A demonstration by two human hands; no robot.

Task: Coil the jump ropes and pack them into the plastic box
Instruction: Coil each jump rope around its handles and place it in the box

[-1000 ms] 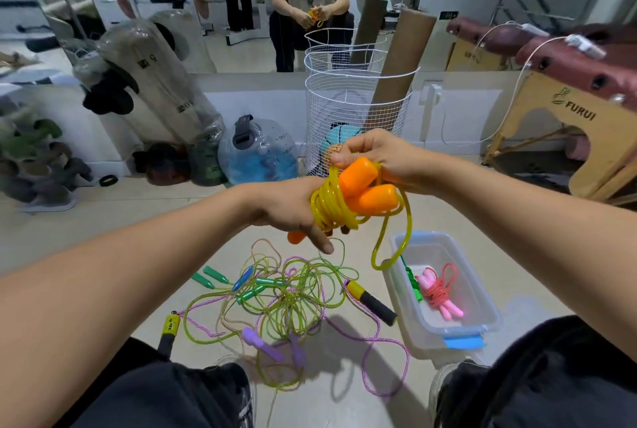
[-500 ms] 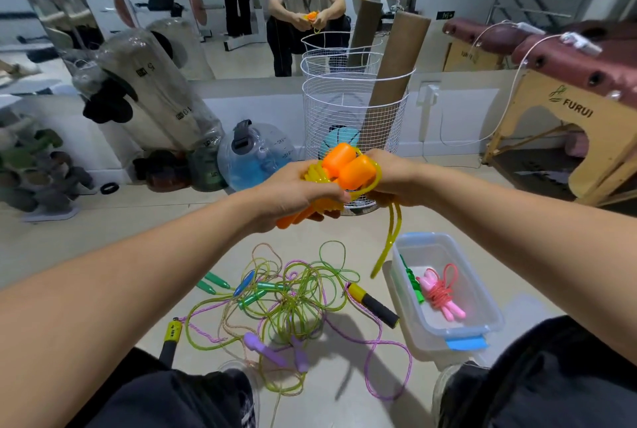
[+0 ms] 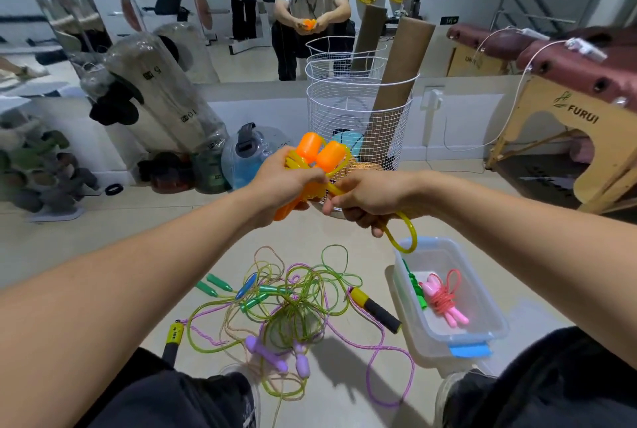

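Left hand [image 3: 282, 183] grips the coiled yellow rope [image 3: 303, 165] with its two orange handles [image 3: 319, 151] pointing up and away. Right hand [image 3: 368, 200], just beside it, is curled round the last loose loop [image 3: 401, 234], which hangs down. Plastic box [image 3: 482, 334] sits on the floor below and right, nearer the right hand. Judgement: tuck loop, then lower rightward.

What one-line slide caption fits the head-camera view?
Both hands, left and right, wind the orange-handled jump rope above the plastic box and tangled ropes.
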